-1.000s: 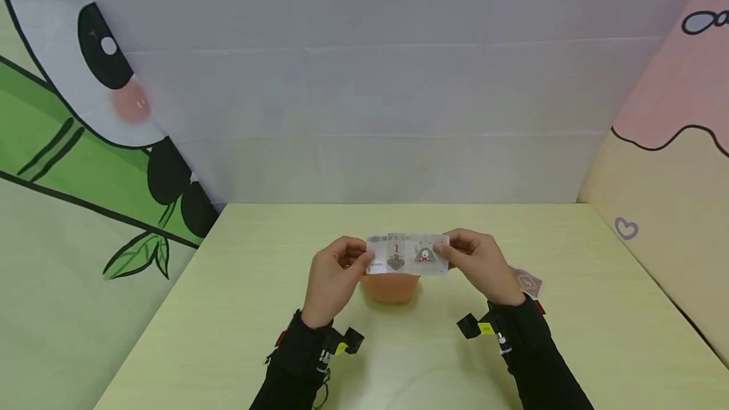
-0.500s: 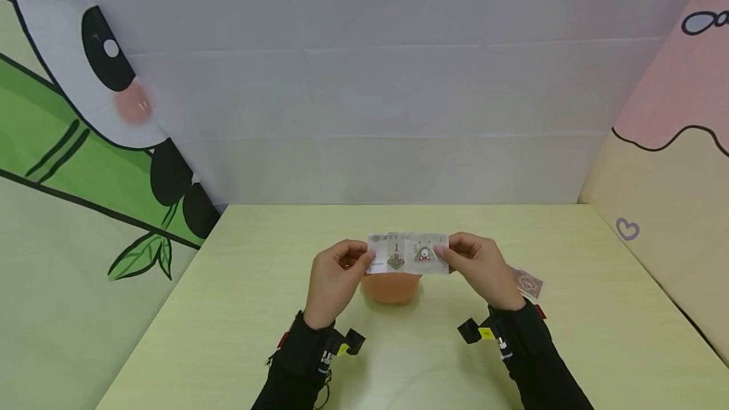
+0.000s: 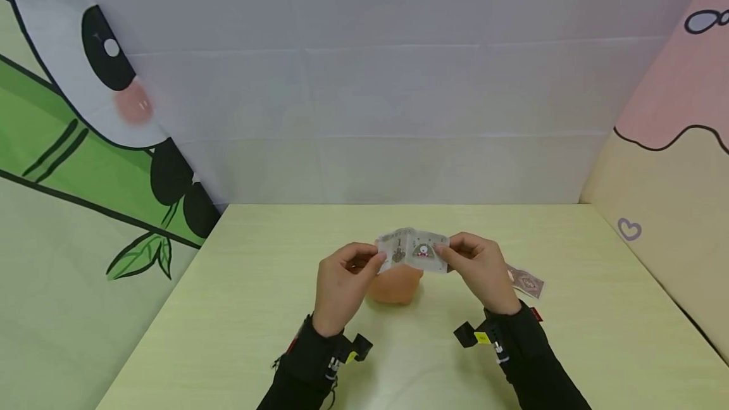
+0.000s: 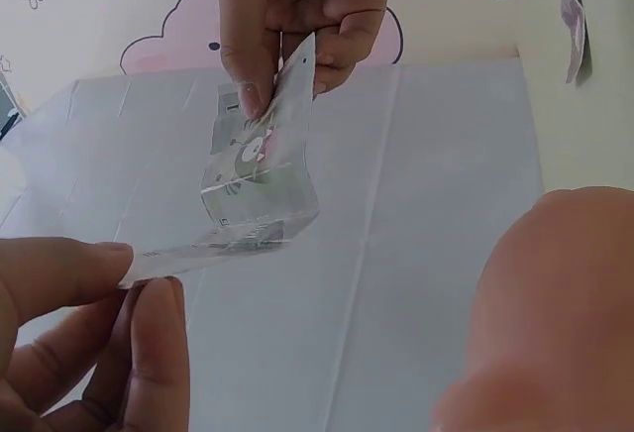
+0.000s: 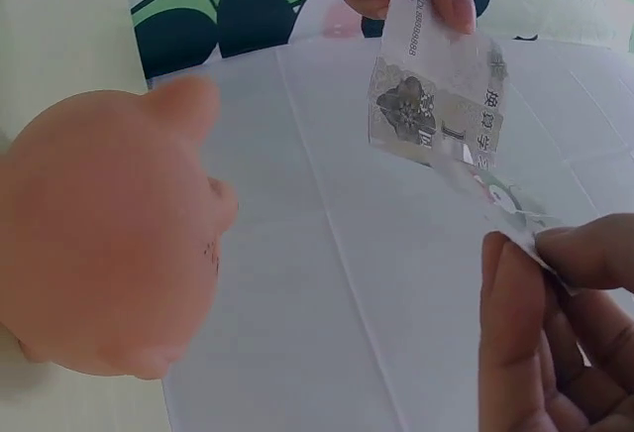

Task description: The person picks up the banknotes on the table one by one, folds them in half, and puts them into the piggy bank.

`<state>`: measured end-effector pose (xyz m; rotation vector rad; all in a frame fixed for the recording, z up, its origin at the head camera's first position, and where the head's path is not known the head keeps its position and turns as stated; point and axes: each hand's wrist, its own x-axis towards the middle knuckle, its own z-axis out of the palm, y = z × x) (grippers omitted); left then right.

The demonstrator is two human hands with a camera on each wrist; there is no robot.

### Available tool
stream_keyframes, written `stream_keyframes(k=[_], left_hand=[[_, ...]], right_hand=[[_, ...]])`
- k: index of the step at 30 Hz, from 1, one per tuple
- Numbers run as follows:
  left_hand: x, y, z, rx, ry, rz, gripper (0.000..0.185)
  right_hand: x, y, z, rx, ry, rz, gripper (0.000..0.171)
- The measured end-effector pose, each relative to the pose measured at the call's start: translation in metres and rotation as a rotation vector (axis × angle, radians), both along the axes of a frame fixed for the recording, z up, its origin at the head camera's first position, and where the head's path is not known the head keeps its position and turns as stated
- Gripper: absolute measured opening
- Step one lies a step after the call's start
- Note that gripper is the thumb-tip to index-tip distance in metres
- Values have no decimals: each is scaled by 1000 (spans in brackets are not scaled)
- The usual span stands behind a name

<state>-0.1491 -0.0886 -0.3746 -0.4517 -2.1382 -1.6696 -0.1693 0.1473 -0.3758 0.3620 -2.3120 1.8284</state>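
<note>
A pale banknote [image 3: 423,252] printed with a 1 and a small cartoon figure is held up above the table by both hands. My left hand [image 3: 343,286] pinches its left end between thumb and fingers; my right hand [image 3: 483,271] pinches the other end. The banknote bends at a crease near its middle, plain to see in the left wrist view [image 4: 263,189]. Just beyond and below it stands a round, orange-pink pig [image 3: 395,286], like a piggy bank, partly covered by the note in the head view. Ears and snout show on the pig [image 5: 109,234] in the right wrist view.
Another note, brownish-pink [image 3: 528,283], lies on the pale yellow table [image 3: 273,239] beyond my right wrist. A plain grey-white cloth [image 3: 398,93] closes off the back. Cartoon-printed panels [image 3: 643,195] flank the table.
The note was nearly flat and stretched out; now it bends at the middle. My left hand has moved slightly right, toward the right hand, which stays almost still.
</note>
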Motion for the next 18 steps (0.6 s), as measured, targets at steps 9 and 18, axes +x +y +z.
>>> stream_keyframes(k=[9, 18], left_hand=[[6, 6, 1, 19, 53, -41, 10], [11, 13, 0, 36, 66, -96, 12]], right_hand=[[3, -3, -2, -27, 4, -9, 16], [6, -9, -4, -27, 12, 4, 14]])
